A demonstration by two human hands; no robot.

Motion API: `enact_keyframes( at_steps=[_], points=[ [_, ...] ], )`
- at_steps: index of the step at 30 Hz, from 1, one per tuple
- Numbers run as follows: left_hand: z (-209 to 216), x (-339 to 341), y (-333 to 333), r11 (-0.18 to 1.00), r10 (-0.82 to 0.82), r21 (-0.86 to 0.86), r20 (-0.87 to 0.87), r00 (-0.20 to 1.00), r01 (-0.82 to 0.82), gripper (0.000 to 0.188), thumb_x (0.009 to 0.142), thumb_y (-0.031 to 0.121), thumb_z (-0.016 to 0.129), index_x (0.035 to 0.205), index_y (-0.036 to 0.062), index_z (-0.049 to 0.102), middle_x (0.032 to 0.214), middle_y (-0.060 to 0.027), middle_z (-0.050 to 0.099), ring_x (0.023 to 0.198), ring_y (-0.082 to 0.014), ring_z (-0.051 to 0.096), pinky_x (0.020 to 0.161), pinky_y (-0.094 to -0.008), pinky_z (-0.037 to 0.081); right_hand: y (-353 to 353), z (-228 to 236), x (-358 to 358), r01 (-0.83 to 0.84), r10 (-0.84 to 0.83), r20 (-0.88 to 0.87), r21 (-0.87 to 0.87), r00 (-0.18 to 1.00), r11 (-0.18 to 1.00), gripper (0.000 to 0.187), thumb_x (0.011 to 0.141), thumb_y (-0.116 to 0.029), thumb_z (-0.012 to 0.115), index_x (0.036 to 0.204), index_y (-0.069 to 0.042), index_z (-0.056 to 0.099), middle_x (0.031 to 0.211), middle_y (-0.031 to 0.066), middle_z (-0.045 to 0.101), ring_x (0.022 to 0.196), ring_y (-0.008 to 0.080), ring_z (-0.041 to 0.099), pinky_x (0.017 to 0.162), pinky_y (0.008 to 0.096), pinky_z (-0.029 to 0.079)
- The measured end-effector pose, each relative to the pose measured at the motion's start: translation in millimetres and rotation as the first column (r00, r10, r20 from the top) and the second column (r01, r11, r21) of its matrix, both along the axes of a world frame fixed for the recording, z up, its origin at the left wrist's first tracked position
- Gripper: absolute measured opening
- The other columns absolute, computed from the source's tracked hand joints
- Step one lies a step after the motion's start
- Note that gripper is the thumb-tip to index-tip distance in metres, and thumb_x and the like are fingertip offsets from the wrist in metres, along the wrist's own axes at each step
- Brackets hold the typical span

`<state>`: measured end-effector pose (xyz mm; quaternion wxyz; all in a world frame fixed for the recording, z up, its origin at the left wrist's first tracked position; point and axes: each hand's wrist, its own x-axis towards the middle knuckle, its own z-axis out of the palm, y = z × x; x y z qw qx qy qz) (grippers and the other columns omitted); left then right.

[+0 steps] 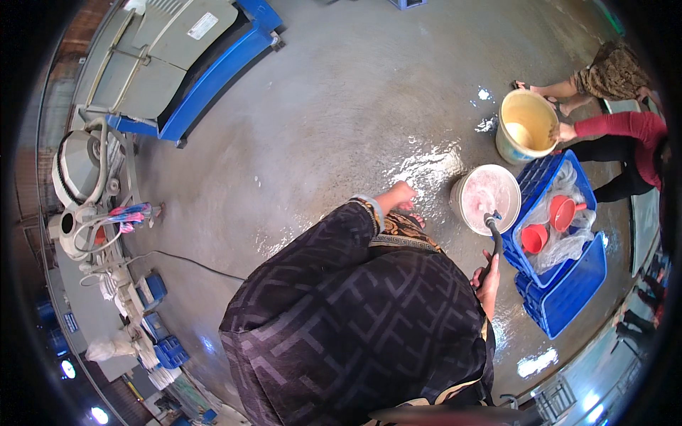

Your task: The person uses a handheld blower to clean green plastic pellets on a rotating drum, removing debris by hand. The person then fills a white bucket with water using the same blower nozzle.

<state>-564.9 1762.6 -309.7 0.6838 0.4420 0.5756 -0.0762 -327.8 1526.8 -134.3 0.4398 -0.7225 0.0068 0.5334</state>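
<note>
My right hand [487,282] is wrapped round a dark hose [496,245]. The hose's nozzle end [490,219] hangs over the near rim of a white bucket [456,206], where pinkish, frothy water [486,192] swirls. Left of that bucket, my left hand [403,194] hangs in front of my dark patterned clothing with its fingers curled in; nothing shows in it. Behind the white bucket, a co-worker's hand [565,133] in a red sleeve grips the rim of a cream-yellow bucket [508,135], which has some pale content at the bottom.
Right of the buckets, a blue crate [522,259] holds clear plastic bags and red scoops [534,238]. Another blue crate [568,302] adjoins it. Wet, shiny floor [320,142] spreads around me. A grey machine on a blue frame [206,85] stands far left; a cable [192,259] crosses the floor.
</note>
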Motion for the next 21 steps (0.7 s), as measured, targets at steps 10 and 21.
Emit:
enact_keyframes(
  at_steps=[10,21],
  points=[
    [6.4,-109.0,-23.6,0.971,-0.121,0.165,-0.298,0.947,0.176,0.029,0.079,0.02,0.051,0.06,0.0004,0.062,0.054,-0.0099,0.06,0.041,-0.0166,0.057,0.04,-0.03,0.045,-2.0,-23.3,13.2,-0.021,0.021,-0.017,-0.019,1.0,1.0,0.061,0.084,-0.058,0.04,0.115,-0.006,0.05,0.041,0.0034,0.041,0.029,0.0113,0.032,0.03,0.0255,0.031],
    [17.6,-45.4,-3.2,0.975,-0.123,0.167,-0.138,0.983,0.146,0.014,0.081,0.016,0.058,0.079,0.0021,0.058,0.062,-0.0084,0.062,0.044,-0.0155,0.058,0.039,-0.0287,0.045,-7.4,-26.1,15.4,0.015,-0.015,-0.011,0.006,1.0,1.0,0.053,0.084,-0.05,0.048,0.108,-0.003,0.052,0.041,0.0046,0.042,0.028,0.0121,0.033,0.03,0.0264,0.031]
  ],
)
